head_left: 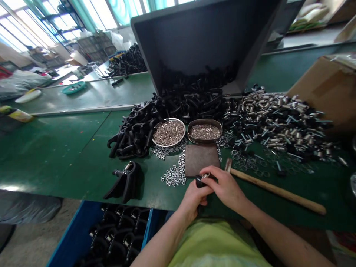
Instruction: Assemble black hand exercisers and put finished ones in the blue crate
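My left hand (pixel 193 198) is closed around a black plastic clamp (pixel 199 181), most of which the fingers hide. At its upper end my right hand (pixel 226 185) pinches a small shiny metal spring (pixel 205 175) with thumb and forefinger. Both hands meet just below a square metal plate (pixel 201 159) near the table's front edge. A black clamp with a spring at its top (pixel 128 181) stands on the table to the left. Loose metal nuts (pixel 175 175) lie left of the plate. Close to my right hand is a hammer (pixel 275 189) with a wooden handle.
Behind the plate sit a round dish (pixel 169 132) and an oval tin (pixel 205 131) of small metal pins. Black plastic parts (pixel 133 137) spill from a tipped grey bin (pixel 194 40). Metal-and-black screw parts (pixel 289 126) are heaped right. A blue crate (pixel 75 233) below holds several clamps.
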`<state>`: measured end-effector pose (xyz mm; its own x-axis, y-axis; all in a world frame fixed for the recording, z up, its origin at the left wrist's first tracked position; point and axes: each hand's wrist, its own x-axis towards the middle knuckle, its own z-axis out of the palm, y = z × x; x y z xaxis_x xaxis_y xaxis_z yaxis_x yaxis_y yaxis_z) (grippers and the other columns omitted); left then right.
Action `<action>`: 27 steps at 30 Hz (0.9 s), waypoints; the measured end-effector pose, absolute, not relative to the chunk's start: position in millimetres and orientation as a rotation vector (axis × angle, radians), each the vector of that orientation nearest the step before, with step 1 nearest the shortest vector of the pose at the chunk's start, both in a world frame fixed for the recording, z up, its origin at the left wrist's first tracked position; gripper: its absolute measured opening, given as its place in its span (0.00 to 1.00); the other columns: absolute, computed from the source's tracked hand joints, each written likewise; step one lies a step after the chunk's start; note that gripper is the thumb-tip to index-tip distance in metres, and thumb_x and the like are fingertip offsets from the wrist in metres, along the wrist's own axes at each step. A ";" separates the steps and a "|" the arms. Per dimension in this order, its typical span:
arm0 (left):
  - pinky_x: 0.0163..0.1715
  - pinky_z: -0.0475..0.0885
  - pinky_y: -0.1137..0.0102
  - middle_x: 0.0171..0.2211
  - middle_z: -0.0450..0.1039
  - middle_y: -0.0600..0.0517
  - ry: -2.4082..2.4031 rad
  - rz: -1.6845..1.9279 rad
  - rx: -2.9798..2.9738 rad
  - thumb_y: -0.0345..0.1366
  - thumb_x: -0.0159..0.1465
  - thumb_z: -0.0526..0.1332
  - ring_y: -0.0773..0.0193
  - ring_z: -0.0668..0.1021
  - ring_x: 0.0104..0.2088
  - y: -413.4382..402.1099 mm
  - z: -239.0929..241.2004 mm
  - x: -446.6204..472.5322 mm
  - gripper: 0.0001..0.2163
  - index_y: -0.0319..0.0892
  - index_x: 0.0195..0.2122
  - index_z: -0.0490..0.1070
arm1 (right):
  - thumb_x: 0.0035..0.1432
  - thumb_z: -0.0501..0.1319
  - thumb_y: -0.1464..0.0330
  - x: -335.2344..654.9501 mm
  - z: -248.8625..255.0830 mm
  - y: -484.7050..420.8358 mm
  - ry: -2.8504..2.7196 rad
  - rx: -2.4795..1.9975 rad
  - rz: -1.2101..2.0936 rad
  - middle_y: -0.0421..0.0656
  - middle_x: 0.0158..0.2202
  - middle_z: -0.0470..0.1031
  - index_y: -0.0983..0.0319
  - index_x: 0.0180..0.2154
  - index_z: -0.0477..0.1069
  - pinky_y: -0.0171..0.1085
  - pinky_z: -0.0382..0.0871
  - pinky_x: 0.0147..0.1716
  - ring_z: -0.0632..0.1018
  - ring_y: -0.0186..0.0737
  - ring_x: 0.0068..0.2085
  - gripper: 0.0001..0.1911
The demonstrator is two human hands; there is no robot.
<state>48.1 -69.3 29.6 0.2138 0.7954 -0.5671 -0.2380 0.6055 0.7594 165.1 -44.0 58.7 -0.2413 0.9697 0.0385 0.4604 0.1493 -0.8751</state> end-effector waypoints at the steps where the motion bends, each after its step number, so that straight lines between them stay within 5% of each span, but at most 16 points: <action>1: 0.13 0.50 0.79 0.17 0.57 0.60 1.171 0.730 0.664 0.36 0.46 0.68 0.76 0.59 0.16 -69.8 31.7 46.8 0.13 0.40 0.28 0.64 | 0.53 0.57 0.72 166.9 56.2 -43.1 -1.769 -1.395 1.033 0.40 0.34 0.76 0.58 0.34 0.71 0.39 0.66 0.40 0.75 0.40 0.37 0.06; 6: 0.14 0.53 0.77 0.17 0.57 0.61 1.046 0.540 0.756 0.42 0.48 0.68 0.75 0.59 0.15 -73.6 37.9 37.4 0.16 0.42 0.31 0.63 | 0.57 0.56 0.64 202.3 39.1 -25.8 -1.710 -1.389 1.287 0.40 0.32 0.75 0.58 0.40 0.70 0.38 0.68 0.35 0.76 0.39 0.34 0.10; 11: 0.15 0.50 0.78 0.16 0.56 0.62 0.998 0.640 0.630 0.46 0.49 0.68 0.76 0.57 0.15 -76.1 35.8 33.7 0.20 0.43 0.33 0.60 | 0.53 0.58 0.67 268.2 13.8 5.0 -1.846 -1.859 0.444 0.46 0.32 0.72 0.61 0.30 0.72 0.42 0.64 0.37 0.72 0.45 0.38 0.05; 15: 0.19 0.59 0.77 0.22 0.64 0.56 1.099 0.779 0.681 0.48 0.50 0.67 0.74 0.65 0.20 -72.2 34.5 32.8 0.18 0.40 0.31 0.65 | 0.54 0.56 0.67 288.2 3.2 13.6 -1.941 -1.974 0.271 0.48 0.33 0.69 0.60 0.25 0.71 0.42 0.63 0.34 0.70 0.46 0.39 0.08; 18: 0.20 0.62 0.77 0.26 0.65 0.54 1.151 0.817 0.679 0.49 0.50 0.67 0.72 0.67 0.23 -67.2 34.5 32.1 0.19 0.38 0.33 0.67 | 0.56 0.55 0.65 273.1 11.4 7.2 -1.770 -1.827 0.479 0.46 0.35 0.70 0.60 0.29 0.67 0.42 0.64 0.36 0.71 0.44 0.38 0.07; 22: 0.16 0.56 0.79 0.23 0.60 0.57 1.063 0.770 0.527 0.56 0.52 0.62 0.74 0.62 0.20 -61.7 34.4 37.5 0.23 0.38 0.34 0.67 | 0.61 0.51 0.59 227.0 35.2 -17.7 -1.492 -1.427 1.154 0.40 0.28 0.70 0.58 0.33 0.61 0.37 0.66 0.29 0.72 0.36 0.29 0.10; 27: 0.15 0.52 0.80 0.23 0.60 0.57 0.989 0.721 0.410 0.63 0.52 0.56 0.75 0.60 0.19 -61.5 33.6 50.6 0.27 0.40 0.32 0.65 | 0.59 0.52 0.64 179.1 49.1 -44.6 -1.713 -1.426 1.101 0.37 0.21 0.69 0.57 0.32 0.62 0.35 0.63 0.26 0.72 0.36 0.24 0.05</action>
<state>50.6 -61.5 33.6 0.3494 0.7126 -0.6083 -0.3603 0.7015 0.6149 179.1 -44.6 49.1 -0.2029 0.9786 -0.0354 0.4384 0.0584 -0.8969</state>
